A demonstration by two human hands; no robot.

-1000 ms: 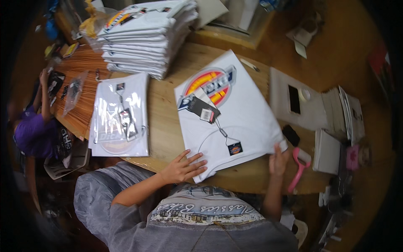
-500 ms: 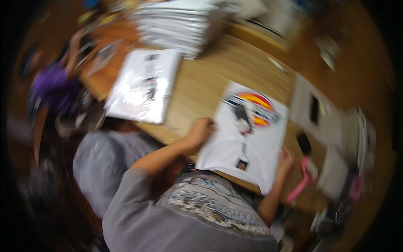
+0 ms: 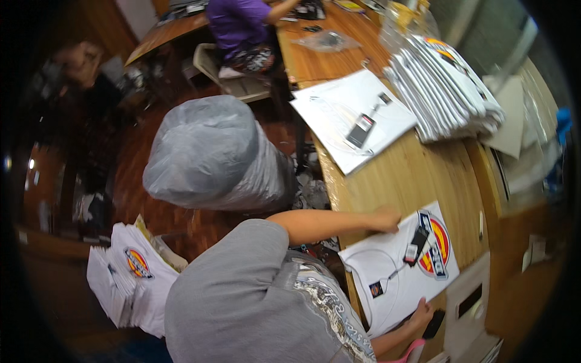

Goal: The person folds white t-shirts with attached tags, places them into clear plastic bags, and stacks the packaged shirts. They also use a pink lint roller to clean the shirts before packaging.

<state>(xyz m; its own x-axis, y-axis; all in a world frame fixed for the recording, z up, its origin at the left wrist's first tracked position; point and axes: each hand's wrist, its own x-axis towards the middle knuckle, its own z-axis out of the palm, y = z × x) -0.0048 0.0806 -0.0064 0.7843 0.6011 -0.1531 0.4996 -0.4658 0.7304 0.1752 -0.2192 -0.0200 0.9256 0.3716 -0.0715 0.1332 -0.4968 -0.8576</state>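
A folded white T-shirt (image 3: pixel 393 305) lies on the wooden table in front of me, its collar toward my body. It has a red, yellow and dark printed emblem, and a black hang tag (image 3: pixel 416 245) on a thin cord rests on top. My left hand (image 3: pixel 384 219) is closed at the shirt's far-left edge, fingers curled. At the opposite edge, my right hand (image 3: pixel 422 314) grips the fabric with its fingertips. A pink-handled tool (image 3: pixel 413 351) is partly hidden beside my right wrist, next to a small black object (image 3: pixel 434 325).
Farther along the table (image 3: pixel 423 175) lie a bagged folded shirt (image 3: pixel 330 124) and a tall stack of white shirts (image 3: pixel 445 91). A large grey plastic-wrapped bundle (image 3: pixel 212 151) stands left on the floor. More folded shirts (image 3: pixel 130 272) sit behind me. A person in purple (image 3: pixel 239 27) sits at the far table.
My view has swung to the left, so the grey bundle and the shirts behind me show more fully. Both hands remain at the edges of the same shirt.
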